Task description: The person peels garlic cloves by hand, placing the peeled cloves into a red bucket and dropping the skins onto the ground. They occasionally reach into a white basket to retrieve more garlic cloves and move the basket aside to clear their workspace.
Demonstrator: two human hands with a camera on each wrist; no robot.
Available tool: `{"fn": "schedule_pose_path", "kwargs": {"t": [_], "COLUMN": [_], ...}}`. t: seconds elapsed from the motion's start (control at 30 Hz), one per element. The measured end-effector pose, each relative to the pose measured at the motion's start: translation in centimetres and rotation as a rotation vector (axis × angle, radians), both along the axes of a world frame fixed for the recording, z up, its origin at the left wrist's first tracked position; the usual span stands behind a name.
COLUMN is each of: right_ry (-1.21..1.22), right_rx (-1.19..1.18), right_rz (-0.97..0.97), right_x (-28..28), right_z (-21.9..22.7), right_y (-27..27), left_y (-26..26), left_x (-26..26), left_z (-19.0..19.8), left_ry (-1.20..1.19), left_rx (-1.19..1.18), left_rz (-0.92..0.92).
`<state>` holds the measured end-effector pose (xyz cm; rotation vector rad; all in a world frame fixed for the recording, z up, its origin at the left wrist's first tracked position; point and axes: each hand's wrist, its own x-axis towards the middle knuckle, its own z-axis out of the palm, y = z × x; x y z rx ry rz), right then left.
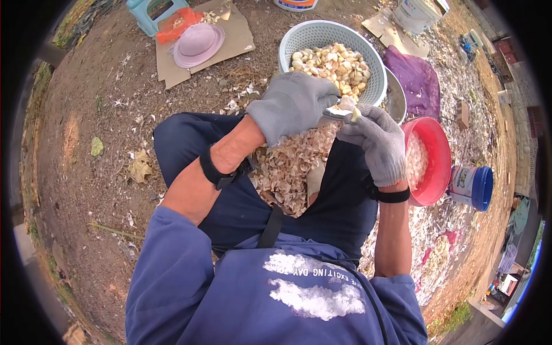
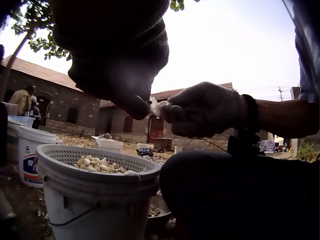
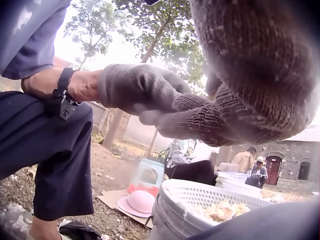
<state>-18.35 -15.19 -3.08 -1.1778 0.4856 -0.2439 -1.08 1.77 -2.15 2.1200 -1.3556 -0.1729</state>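
Both hands wear grey knitted gloves and meet above the lap, in front of a basket of garlic cloves. The right hand [image 1: 376, 141] pinches a pale garlic clove [image 1: 356, 114] between thumb and fingertips. Right beside it, the left hand [image 1: 293, 106] has its fingertips curled at the papery garlic skin [image 1: 347, 104] and pinches it. In the left wrist view the whitish skin [image 2: 156, 107] spans the small gap between the hands. The right wrist view shows the gloved fingers overlapping and hides the clove. Unpeeled cloves [image 1: 339, 66] fill the grey perforated basket [image 1: 286, 49].
Loose garlic skins [image 1: 287, 178] pile between the legs. On the right stand a red basin [image 1: 440, 167] of peeled cloves and a blue-and-white bucket [image 1: 471, 187]. A pink hat [image 1: 198, 45] lies on cardboard [image 1: 238, 40] near a blue stool [image 1: 144, 20]. A purple mesh sack [image 1: 414, 80] lies beside the basket.
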Motion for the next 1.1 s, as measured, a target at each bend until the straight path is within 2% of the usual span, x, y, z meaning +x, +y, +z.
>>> {"fn": "schedule_pose_path", "kwargs": {"t": [0.17, 0.23, 0.33, 0.57, 0.63, 0.73, 0.97, 1.1], "right_ry": [0.0, 0.006, 0.019, 0.024, -0.006, -0.016, -0.018, -0.024], "right_rx": [-0.037, -0.056, -0.077, -0.04, 0.017, 0.04, 0.064, 0.109], "right_rz": [-0.04, -0.039, -0.043, -0.012, 0.022, 0.038, 0.054, 0.062], "right_x": [0.0, 0.0, 0.0, -0.3, -0.4, -0.4, -0.7, -0.8], "right_z": [0.9, 1.0, 1.2, 1.0, 1.1, 1.0, 0.4, 0.0], "right_y": [0.8, 1.0, 1.4, 1.2, 1.1, 0.9, 0.3, 0.1], "left_y": [-0.1, -0.1, -0.2, 0.0, 0.2, 0.2, 0.0, 0.1], "left_x": [0.3, 0.1, 0.0, 0.1, 0.1, -0.2, -0.6, -1.1], "left_z": [0.0, 0.3, -0.3, 0.5, 1.1, 1.1, 0.8, 0.4], "left_ry": [0.15, 0.304, 0.311, 0.499, 0.673, 0.799, 0.651, 0.474], "left_rx": [0.043, 0.004, -0.06, -0.002, 0.005, -0.002, -0.003, -0.06], "left_rz": [-0.087, -0.15, -0.173, -0.175, -0.165, -0.13, -0.163, -0.15]}}
